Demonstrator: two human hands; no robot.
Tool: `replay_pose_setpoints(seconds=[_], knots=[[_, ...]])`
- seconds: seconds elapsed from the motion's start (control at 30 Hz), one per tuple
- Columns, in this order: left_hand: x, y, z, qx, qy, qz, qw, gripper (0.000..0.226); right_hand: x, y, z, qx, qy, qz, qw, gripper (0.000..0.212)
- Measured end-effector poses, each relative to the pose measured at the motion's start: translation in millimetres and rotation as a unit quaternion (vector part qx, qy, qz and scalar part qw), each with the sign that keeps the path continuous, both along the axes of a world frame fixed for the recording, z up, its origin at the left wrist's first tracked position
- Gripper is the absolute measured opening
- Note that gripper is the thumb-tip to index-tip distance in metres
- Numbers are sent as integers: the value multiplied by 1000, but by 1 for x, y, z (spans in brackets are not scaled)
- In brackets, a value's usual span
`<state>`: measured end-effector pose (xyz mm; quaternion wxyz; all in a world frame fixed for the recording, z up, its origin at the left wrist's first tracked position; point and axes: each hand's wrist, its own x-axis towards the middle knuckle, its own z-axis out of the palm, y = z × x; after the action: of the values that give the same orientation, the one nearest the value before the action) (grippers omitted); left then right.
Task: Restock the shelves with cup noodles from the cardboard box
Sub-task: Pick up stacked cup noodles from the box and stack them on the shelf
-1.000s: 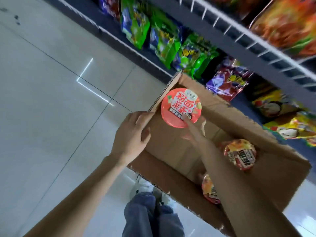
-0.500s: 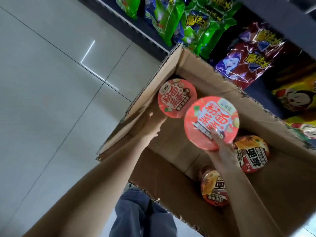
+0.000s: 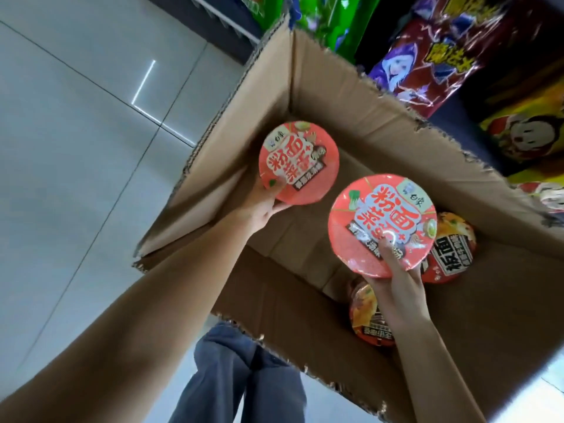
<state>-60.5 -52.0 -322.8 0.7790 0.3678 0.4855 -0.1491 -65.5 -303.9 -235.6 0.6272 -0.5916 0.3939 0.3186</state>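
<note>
Hands both loaded. Left hand [image 3: 265, 199] grips a pink-lidded noodle bowl [image 3: 298, 162] by its lower edge, thumb on the lid, fingers curled underneath; bowl sits over the far left corner of the cardboard box [image 3: 351, 96]. Right hand [image 3: 396, 283] holds a second pink-lidded bowl [image 3: 381, 224] the same way, thumb pressed on the lid near the black label, and this one is raised nearer the camera, above the middle of the box. Both lids face up, print readable but rotated differently.

Two more bowls lie in the box: an orange-and-red one [image 3: 454, 254] partly hidden behind the right-hand bowl, and another orange one [image 3: 366, 319] lower down, partly covered by the right wrist. Box flaps stand open, torn edges along the rim. Snack bags [image 3: 433, 56] in green, purple-red and yellow fill the shelf just beyond the box. Grey tiled floor [image 3: 76, 148] to the left; blue jeans [image 3: 238, 377] below the box.
</note>
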Motion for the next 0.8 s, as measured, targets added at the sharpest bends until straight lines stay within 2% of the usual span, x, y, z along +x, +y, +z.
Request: replay_pose_setpoints(seconds=[0.03,0.1,0.17,0.23,0.3,0.4,0.53,0.6,0.73,0.8], knots=[[-6,0,16,19,14,-28,999,49,1,2,16,25,6,-1,1000,100],[-20,-2,51,65,25,-85,994,47,1,-5,43,53,10,10,999,88],[-35,-1,84,79,11,-139,987,48,2,-3,83,44,11,56,997,95],[-48,1,129,59,-5,-161,985,58,5,-2,116,54,8,99,994,103],[-58,1,172,40,-18,-181,983,75,8,3,155,99,24,109,989,101],[-67,-3,240,46,-30,-185,981,52,10,14,219,111,9,167,980,98],[-79,-3,336,103,-40,-201,973,45,4,19,314,116,-52,261,957,83],[-84,1,391,128,-60,-207,968,48,0,18,365,131,-91,326,932,81],[-93,12,504,169,-88,-207,960,58,-16,14,458,144,-149,392,896,99],[-97,20,559,187,-102,-219,952,75,-22,16,499,136,-179,410,884,113]])
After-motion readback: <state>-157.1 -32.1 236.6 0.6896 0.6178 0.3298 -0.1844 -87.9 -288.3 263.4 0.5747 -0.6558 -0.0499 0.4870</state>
